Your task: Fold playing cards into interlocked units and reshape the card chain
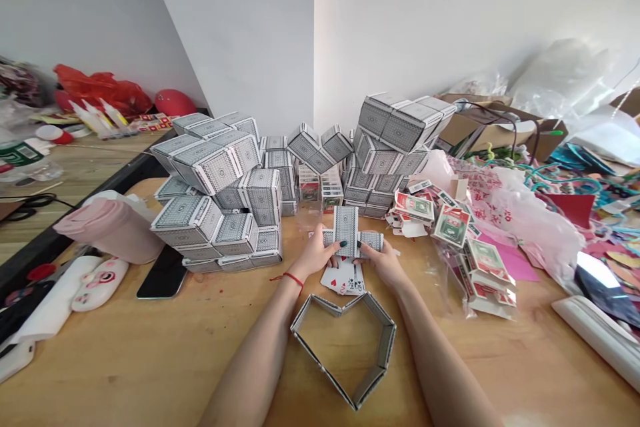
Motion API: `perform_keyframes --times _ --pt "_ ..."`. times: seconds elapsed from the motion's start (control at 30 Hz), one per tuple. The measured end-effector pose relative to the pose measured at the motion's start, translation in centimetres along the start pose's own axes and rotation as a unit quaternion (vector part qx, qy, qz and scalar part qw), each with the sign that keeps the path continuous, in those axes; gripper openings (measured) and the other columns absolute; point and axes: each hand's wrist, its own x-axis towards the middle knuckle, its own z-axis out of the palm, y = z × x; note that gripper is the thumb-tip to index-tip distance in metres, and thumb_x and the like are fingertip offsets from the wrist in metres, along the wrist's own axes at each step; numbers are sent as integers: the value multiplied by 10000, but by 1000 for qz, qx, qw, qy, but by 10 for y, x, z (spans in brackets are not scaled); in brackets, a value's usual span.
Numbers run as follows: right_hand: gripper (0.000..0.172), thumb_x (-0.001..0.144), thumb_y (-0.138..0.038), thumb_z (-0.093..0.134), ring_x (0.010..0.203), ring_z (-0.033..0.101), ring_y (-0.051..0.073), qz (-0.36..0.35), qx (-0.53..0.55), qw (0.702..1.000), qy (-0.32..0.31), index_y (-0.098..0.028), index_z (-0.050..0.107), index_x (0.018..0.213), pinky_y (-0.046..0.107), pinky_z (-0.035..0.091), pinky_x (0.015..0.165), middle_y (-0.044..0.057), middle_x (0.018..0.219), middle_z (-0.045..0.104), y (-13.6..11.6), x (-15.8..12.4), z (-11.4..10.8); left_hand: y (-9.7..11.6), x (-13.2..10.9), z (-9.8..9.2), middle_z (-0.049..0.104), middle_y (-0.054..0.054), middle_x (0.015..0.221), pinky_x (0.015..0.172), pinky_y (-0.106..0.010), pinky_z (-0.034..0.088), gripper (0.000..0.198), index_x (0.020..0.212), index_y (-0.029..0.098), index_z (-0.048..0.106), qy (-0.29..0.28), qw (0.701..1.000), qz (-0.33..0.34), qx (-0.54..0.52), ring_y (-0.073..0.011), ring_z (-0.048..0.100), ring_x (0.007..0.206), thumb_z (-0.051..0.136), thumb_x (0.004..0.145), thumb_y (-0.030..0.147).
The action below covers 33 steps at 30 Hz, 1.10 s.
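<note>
My left hand and my right hand both pinch a cross-shaped piece of folded playing cards, patterned backs up, just above the wooden table. Under the hands lie a few loose face-up cards. Closer to me sits a heart-shaped frame of folded cards, lying flat between my forearms. A red string is tied around my left wrist.
Stacks of card cubes stand at the left and back. Empty card boxes and plastic bags spread to the right. A black phone, a pink cloth roll and a white case lie at the left.
</note>
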Motion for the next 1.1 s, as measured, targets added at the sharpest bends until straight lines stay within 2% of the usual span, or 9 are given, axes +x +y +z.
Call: perform_keyframes --times 0.1,0.3,0.43,0.53,0.6,0.67,0.83,0.97,1.1 --pt "388 624 -409 686 676 617 195 -1 -4 1000 -4 -180 537 899 334 534 573 41 792 636 -1 0 1 1 0 0 459 99 428 334 -199 386 343 832 213 264 0 1000 -2 6 -113 493 340 520 759 429" --pt "386 659 -412 651 656 609 191 3 -9 1000 -17 -191 503 938 340 526 577 42 807 622 0 0 1 -1 1 2 480 93 527 309 -175 344 331 806 213 254 0 1000 12 -29 -73 460 321 513 765 414" --pt "502 688 -409 612 708 589 187 -56 -81 995 35 -227 405 1108 351 523 614 32 862 590 3 0 1 -4 4 0 476 88 554 326 -180 338 311 794 212 262 11 999 35 -35 -68 454 334 511 770 397" --pt "619 687 -365 616 901 549 214 -175 -198 961 74 -226 329 1218 383 475 789 74 1018 535 3 0 0 -5 4 -5 482 79 563 336 -185 331 302 791 210 275 19 999 41 -21 -71 451 345 521 764 384" --pt "654 658 -345 647 1052 468 245 -243 -285 925 65 -214 353 1228 410 394 908 102 1136 465 2 0 -1 -4 3 -10 476 80 556 341 -184 323 303 791 209 285 19 999 45 -11 -69 441 348 533 756 379" --pt "676 621 -354 684 1113 411 265 -273 -359 892 40 -215 397 1218 426 345 953 106 1176 429 3 0 -2 -2 1 -14 468 85 557 342 -182 321 315 787 208 290 17 999 43 -9 -62 425 346 552 741 379" --pt "625 601 -405 701 1038 453 270 -291 -437 851 21 -224 483 1158 423 381 902 98 1098 488 4 0 0 -1 0 -20 458 95 539 334 -176 315 348 768 211 284 14 999 29 -25 -57 405 335 586 709 374" --pt "533 609 -416 687 911 520 253 -282 -432 856 14 -234 534 1086 382 439 798 78 968 554 1 -3 3 -4 1 -22 482 88 503 322 -168 288 321 783 210 290 -6 999 29 -24 -68 412 332 567 722 361" --pt "528 600 -435 686 810 552 231 -268 -418 868 7 -231 555 1069 340 461 708 61 878 574 -2 -5 4 -7 2 -23 503 78 508 313 -162 275 305 784 208 302 -9 999 32 -34 -78 441 347 560 725 359"
